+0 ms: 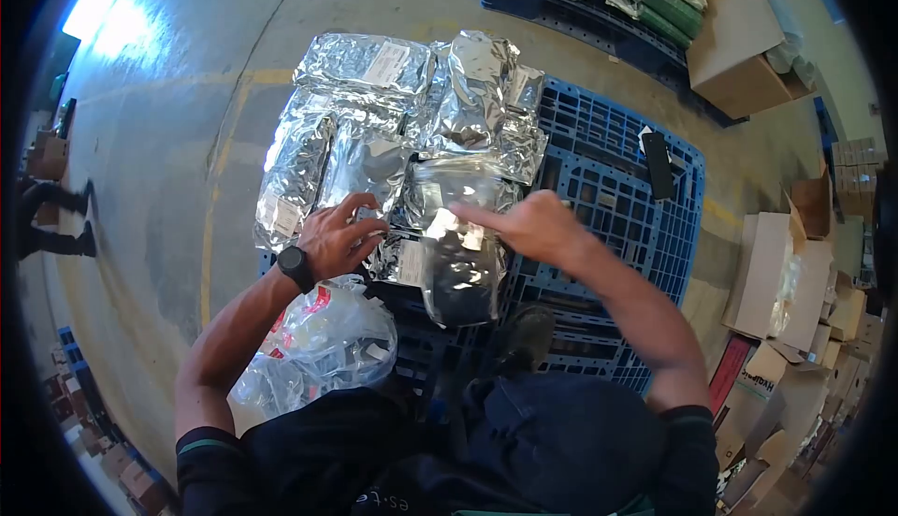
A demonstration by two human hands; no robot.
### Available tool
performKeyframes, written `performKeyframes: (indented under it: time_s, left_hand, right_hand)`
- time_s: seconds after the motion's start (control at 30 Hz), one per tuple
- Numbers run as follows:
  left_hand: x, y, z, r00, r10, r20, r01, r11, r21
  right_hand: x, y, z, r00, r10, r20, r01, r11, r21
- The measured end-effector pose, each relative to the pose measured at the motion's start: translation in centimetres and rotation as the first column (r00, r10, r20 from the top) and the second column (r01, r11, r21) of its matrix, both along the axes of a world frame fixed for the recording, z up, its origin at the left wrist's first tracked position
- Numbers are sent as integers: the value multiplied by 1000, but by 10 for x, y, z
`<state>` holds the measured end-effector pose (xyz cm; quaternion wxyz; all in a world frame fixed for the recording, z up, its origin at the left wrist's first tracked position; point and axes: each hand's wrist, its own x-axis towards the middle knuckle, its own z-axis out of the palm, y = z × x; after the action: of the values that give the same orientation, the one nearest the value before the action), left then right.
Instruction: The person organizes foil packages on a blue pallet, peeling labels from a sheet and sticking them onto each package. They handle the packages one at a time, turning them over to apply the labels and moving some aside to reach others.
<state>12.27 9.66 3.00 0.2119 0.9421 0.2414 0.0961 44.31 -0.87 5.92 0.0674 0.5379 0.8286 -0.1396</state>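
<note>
A clear plastic bag [460,277] with something dark in its lower part lies on top of silver foil packages [374,165]. My right hand [543,226] reaches in from the right, its index finger stretched out over the bag's middle and the other fingers curled. Whether that fingertip presses on the plastic is hard to tell. My left hand [339,237], with a black watch at the wrist, hovers over the foil packages just left of the bag. Its fingers are bent and spread apart, with nothing visible between them.
The foil packages are stacked on a blue plastic pallet [608,207], where a black device [659,165] also lies. Clear plastic wrapping [327,348] sits at lower left. Cardboard boxes [781,273] line the right side. Another loaded pallet [599,34] stands ahead. A person's legs [56,217] show far left.
</note>
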Motion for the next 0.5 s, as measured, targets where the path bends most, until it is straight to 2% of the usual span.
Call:
performKeyframes:
  time_s: [0.03,0.07,0.13,0.17,0.2,0.23,0.27,0.3,0.33,0.37,0.4,0.43,0.47,0.5]
  left_hand:
    - [0,-1,4,1000,-1,-21,1,1000,-22]
    - [-1,-5,5,1000,7,-22,-7,1000,-17]
    - [-3,-14,7,994,108,-15,-109,984,-144]
    - [-4,-17,11,996,77,43,-67,978,-199]
    - [-5,-22,13,997,75,30,-68,976,-205]
    - [-5,-29,13,992,68,105,-44,975,-217]
    - [-6,-36,13,982,62,180,-19,973,-229]
    - [-7,-42,22,990,55,128,-4,929,-370]
    - [-5,-49,29,992,46,117,3,923,-386]
    - [-1,-56,34,973,109,202,56,740,-670]
    - [4,-63,40,947,199,251,132,470,-873]
    - [12,-71,46,936,296,190,75,361,-929]
    - [17,-74,52,942,288,174,70,339,-938]
    - [24,-73,56,953,294,74,17,192,-981]
  right_hand:
    - [-11,4,-27,1000,-15,-21,17,997,71]
    - [-24,7,-36,995,-48,-92,53,997,54]
    - [-44,-3,-52,968,-190,-164,206,975,81]
    - [-50,-12,-55,945,-258,-200,280,956,91]
    - [-56,-23,-57,942,-261,-210,283,956,80]
    - [-59,-36,-58,817,-379,-435,447,892,62]
    - [-62,-50,-60,628,-461,-627,593,805,2]
    - [-66,-65,-65,399,-532,-747,640,745,-189]
    - [-68,-78,-66,386,-549,-741,647,734,-208]
    - [-69,-91,-63,151,-611,-777,570,696,-436]
    - [-71,-103,-59,-90,-666,-741,436,642,-630]
    - [-70,-108,-47,-145,-728,-670,351,596,-723]
    - [-72,-112,-43,-162,-741,-651,351,574,-740]
    - [-74,-112,-41,-174,-743,-647,273,594,-756]
